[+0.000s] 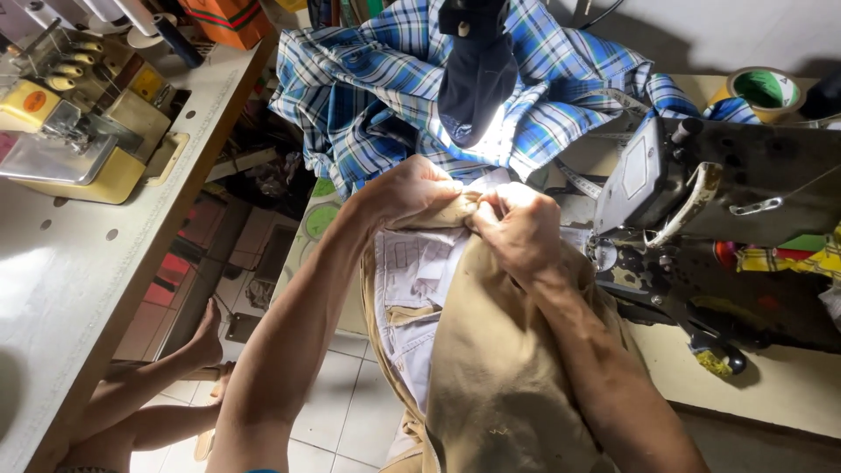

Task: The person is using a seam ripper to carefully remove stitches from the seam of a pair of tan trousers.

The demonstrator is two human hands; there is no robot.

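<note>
A long tan cotton garment with a white pocket lining [491, 350], apparently a pair of trousers turned partly inside out, is draped over the lap and the edge of the pale worktable [788, 377], so that its weight is carried while only the top edge is worked. Its long axis runs from the bottom of the view up toward the lamp, with the waist end pointing away from the person. Behind it, a blue-and-white plaid shirt [385, 79] is heaped on the table, pushed back out of the working area. To the right stands a dark, worn industrial sewing machine [727, 184]; to the left, a yellow overlock machine [79, 131] is set on a separate grey table [61, 280]. The waist edge is pinched by the left hand [412, 188], closed in a fist on the fabric, and by the right hand [521, 228], likewise closed on it, the two nearly touching, seemingly to hold a short stretch taut under the light. A green-cored tape roll [764, 90] is seen at the far right.
</note>
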